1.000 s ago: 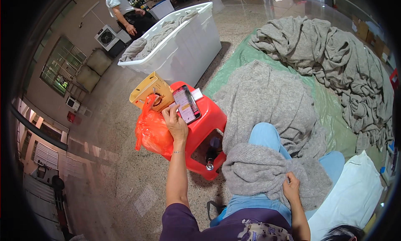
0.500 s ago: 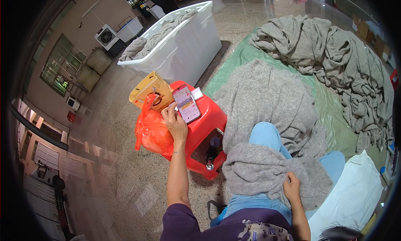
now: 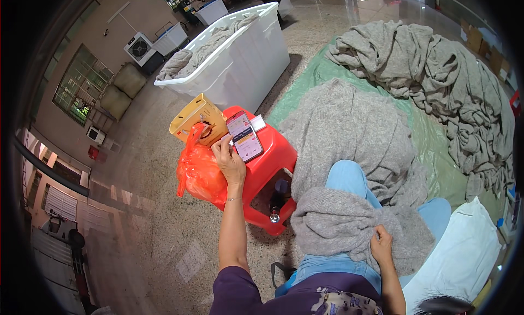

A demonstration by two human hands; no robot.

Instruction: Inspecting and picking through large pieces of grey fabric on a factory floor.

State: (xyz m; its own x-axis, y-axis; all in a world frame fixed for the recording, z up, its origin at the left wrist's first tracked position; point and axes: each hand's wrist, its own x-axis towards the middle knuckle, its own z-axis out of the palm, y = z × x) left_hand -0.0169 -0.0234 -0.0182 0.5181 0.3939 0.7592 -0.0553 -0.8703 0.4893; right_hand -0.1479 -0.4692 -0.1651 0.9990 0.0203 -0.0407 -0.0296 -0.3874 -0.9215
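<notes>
A phone with a lit screen lies face up on a red plastic stool. My left hand is at the phone's left edge, its fingers loosely bent, the fingertips close to or touching the screen; it does not grip the phone. Across my lap lies a bunched grey knit fabric. My right hand is closed on a fold of it, with the fingertips partly hidden. A larger spread of the same grey knit lies in front of my knees.
An orange plastic bag and a yellow paper bag sit left of the stool. A dark bottle stands under it. Beyond is a white bin of grey fabric. More knit heaps on a green sheet. A white sack lies at right.
The picture on the phone's screen has changed, and a dark band now shows on it. Both hands stay almost in place. In the background, a person behind the bin has moved to the right.
</notes>
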